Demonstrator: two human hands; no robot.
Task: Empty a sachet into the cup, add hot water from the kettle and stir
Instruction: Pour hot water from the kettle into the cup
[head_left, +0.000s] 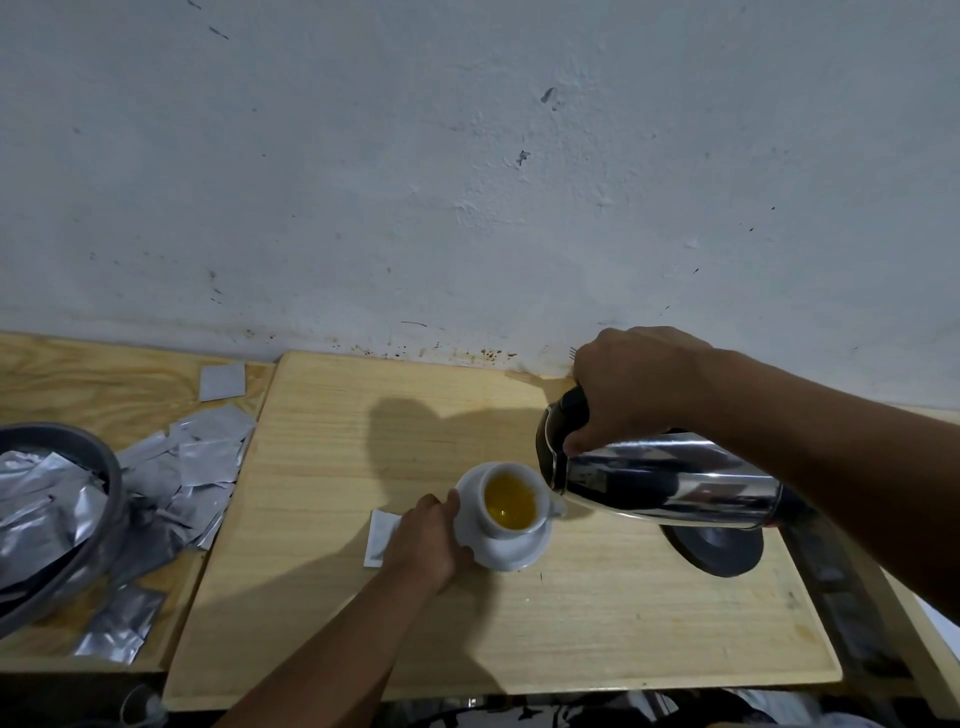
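Now, right hand (631, 387): wrapped tight around the black handle of the kettle (660, 480).
Kettle: tipped over the cup (511, 501); shiny, likely heavy and hot.
Left hand (426, 540): fingers curled on the saucer (519, 551).
Cup: mid-counter (363, 623), breakable, yellow drink inside.

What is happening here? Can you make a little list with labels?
cup: white cup on a saucer, holding yellow liquid
kettle: shiny metal kettle, tipped with its spout over the cup
right hand: right hand grips the kettle handle
left hand: left hand steadies the saucer
base: dark kettle base on the wooden board
sachet: white sachet beside the left hand
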